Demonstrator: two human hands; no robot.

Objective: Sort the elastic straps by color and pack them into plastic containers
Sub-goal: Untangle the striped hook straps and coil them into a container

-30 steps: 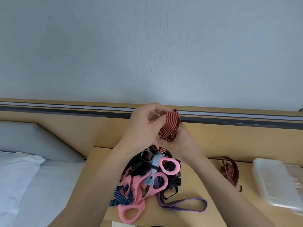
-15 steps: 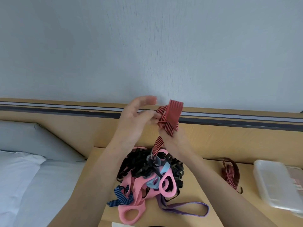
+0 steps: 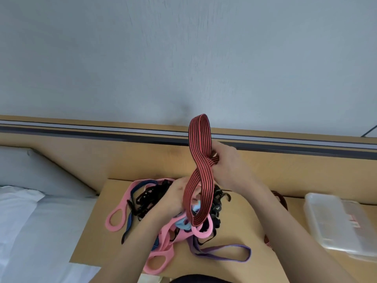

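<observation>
- The red-and-black striped strap [image 3: 199,172] hangs as a twisted loop above the pile of straps [image 3: 173,217]; it looks light, soft and stretchy, and likely to snag.
- The right hand [image 3: 228,166] has its fingers closed on the strap's crossing point, above the pile (a sound place to hold).
- The left hand [image 3: 173,199] grips the lower loop, just over the pile.
- The plastic container [image 3: 338,223] lies on the table [image 3: 240,213], well right of the pile; another red strap [image 3: 282,201] lies between them.
- Tangled pink, black and purple straps under the loop could drag along.
</observation>
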